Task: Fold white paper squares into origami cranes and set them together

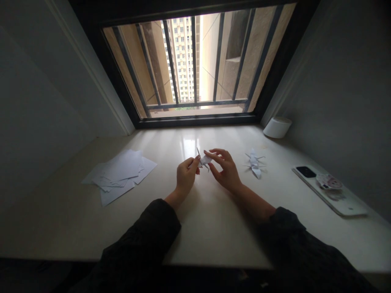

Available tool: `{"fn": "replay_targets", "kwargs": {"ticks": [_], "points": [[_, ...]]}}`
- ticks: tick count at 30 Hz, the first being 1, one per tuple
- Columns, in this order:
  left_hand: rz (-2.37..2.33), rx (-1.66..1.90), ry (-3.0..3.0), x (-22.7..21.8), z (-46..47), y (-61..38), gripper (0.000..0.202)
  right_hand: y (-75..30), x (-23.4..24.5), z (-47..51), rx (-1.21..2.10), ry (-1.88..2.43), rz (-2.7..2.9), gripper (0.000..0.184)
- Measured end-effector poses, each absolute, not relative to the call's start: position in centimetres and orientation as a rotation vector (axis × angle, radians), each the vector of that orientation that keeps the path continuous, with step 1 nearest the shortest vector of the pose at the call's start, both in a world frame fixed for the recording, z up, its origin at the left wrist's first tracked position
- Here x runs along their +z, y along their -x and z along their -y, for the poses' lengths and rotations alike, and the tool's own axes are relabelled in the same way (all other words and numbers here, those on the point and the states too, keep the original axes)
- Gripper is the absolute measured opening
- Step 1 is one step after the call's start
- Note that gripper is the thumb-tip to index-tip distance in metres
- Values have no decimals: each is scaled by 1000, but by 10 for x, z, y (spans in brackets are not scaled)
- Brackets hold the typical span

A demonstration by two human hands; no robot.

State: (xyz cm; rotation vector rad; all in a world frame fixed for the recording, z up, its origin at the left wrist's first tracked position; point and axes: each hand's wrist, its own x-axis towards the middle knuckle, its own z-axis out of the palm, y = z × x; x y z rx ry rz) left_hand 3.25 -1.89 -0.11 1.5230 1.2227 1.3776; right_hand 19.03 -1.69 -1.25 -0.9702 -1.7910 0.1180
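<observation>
A small white folded paper crane (pixel 206 160) is held up over the middle of the sill between my two hands. My left hand (pixel 186 173) is closed, its thumb and fingers pinching the crane's left side. From the right, my right hand (pixel 225 167) has its index finger and thumb at the upper and lower edges of a wing, the other fingers stretched out above. Thin pointed ends of the crane stick out up and down. To the right of my hands, finished-looking white paper cranes (pixel 254 164) lie close together in a row on the sill.
Loose white paper sheets (pixel 117 171) are piled at the left on the pale sill (pixel 201 228). A phone (pixel 330 191) with a round sticker-like grip lies at the right. Behind it a white rounded object (pixel 277 127) stands by the wall. The barred window (pixel 195 118) closes the far side.
</observation>
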Motion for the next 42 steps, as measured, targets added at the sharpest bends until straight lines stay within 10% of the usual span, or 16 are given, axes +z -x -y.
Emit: {"fn": "replay_targets", "kwargs": {"ticks": [42], "points": [[-837,1260,-1391,-3,16,-37,23,-193,-16,17,174,1009,1768,24]]}}
